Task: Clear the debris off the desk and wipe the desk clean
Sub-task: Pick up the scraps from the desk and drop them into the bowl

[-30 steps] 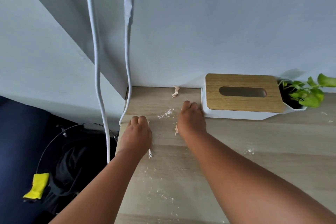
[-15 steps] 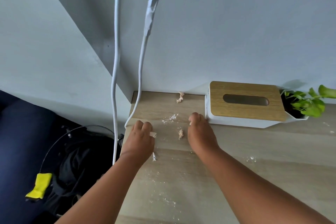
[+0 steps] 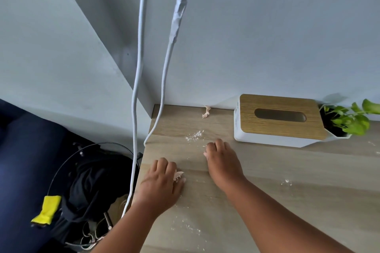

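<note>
A person's left hand (image 3: 160,186) rests knuckles-up near the left edge of a wooden desk (image 3: 277,201), fingers curled around a pale crumpled scrap (image 3: 178,175). The right hand (image 3: 222,160) lies ahead with fingers bent onto the surface; whether it holds anything cannot be told. Another scrap (image 3: 206,111) sits by the wall, white crumbs (image 3: 195,135) between, a tissue box (image 3: 279,121) beside a potted plant (image 3: 349,119).
</note>
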### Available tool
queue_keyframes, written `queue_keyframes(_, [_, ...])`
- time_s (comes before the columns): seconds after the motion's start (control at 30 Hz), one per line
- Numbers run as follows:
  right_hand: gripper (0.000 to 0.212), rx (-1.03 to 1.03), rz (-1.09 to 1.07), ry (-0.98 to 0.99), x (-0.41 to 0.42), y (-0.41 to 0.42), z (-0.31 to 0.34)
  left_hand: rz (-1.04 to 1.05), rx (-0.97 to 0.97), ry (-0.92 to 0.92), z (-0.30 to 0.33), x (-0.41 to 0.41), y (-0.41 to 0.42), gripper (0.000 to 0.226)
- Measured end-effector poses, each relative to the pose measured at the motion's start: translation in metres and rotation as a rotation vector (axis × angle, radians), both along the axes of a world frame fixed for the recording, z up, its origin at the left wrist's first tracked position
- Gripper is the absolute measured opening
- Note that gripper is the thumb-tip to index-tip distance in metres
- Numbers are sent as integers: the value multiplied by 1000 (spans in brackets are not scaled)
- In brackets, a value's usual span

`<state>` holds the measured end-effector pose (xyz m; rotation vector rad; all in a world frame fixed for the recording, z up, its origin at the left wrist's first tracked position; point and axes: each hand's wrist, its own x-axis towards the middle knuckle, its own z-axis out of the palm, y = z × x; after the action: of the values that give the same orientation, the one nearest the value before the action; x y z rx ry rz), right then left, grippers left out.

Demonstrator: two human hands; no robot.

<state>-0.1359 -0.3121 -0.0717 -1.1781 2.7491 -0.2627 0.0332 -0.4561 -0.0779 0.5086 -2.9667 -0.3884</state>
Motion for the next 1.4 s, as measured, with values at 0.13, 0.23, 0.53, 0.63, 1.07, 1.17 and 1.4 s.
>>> queue_keyframes(0.13, [10,-5,-45,-114,-9,-5,3,-50,-136,22,-9,1,-2,32])
queue_keyframes(0.23, [26,-30,-143,-222,-19,-19,14,-65,-136,22,-13,0,-6,37])
queue_keyframes(0.53, [36,-189,-280,-209,-62,-67,18,14,-58,124,-1,-13,-26,38])
queue_keyframes(0.63, [40,-135,-365,-187,-73,-79,11,9,-55,98,3,-17,-27,36])
queue_keyframes(1.07, [30,72,-330,-95,-79,-91,0,27,159,-17,14,-34,-29,41])
queue_keyframes(1.17, [33,47,-341,-124,-72,-82,8,37,195,18,20,-35,-26,39])
queue_keyframes(1.4, [37,-123,-225,-290,-16,-37,25,321,443,21,30,-27,-6,26])
